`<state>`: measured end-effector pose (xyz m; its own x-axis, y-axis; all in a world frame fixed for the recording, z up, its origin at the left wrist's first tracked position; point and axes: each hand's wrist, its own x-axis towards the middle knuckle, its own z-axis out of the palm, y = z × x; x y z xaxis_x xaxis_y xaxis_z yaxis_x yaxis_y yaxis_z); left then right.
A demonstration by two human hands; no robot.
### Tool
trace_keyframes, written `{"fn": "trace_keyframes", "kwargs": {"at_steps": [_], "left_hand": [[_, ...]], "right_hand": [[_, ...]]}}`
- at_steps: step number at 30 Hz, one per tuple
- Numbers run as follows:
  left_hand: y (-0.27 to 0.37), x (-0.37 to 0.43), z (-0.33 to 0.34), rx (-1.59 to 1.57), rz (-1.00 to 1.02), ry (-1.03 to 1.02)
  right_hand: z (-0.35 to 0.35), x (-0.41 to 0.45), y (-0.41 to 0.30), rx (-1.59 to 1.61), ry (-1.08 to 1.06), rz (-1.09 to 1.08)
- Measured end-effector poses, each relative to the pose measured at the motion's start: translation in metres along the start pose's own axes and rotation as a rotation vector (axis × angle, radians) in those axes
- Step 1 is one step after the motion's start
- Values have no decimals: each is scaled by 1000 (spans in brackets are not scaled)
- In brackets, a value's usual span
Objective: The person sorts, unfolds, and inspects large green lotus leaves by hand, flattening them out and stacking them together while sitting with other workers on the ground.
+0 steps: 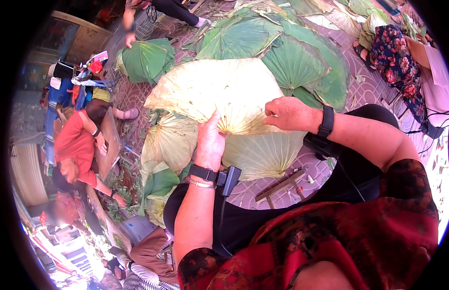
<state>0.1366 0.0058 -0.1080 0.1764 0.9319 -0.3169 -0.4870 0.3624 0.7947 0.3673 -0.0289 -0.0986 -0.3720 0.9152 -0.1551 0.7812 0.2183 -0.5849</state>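
A large, pale cream dried lotus leaf [224, 87], folded into a fan shape, spreads out in front of me. Near its gathered base, my left hand [211, 145] grips it with the thumb laid on top. At the leaf's right edge, my right hand [295, 113] has its thumb and fingers curled in a pinch; the fingers' far side is hidden. Below the held leaf lies another pale green folded leaf [264, 156]. More yellowish leaves [170, 141] lie left of my left hand. Both of my wrists wear black straps, with a dark device on each.
Beyond my hands, green lotus leaves [242, 36] are heaped on the patterned paving [349, 83]. A small wooden stool [282, 188] stands between my knees. At upper left, another person's hand [130, 39] holds a green leaf bundle [148, 59]. More people sit left and right.
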Motion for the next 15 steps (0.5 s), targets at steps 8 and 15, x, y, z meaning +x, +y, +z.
{"fn": "trace_keyframes", "kwargs": {"at_steps": [8,15], "left_hand": [[28,-3,1,-140,-96,151],[9,-1,-16,-30,-74,-82]], "right_hand": [[13,-8,-23,1327,-558,302],[5,21,13,1606,-90,370]]}}
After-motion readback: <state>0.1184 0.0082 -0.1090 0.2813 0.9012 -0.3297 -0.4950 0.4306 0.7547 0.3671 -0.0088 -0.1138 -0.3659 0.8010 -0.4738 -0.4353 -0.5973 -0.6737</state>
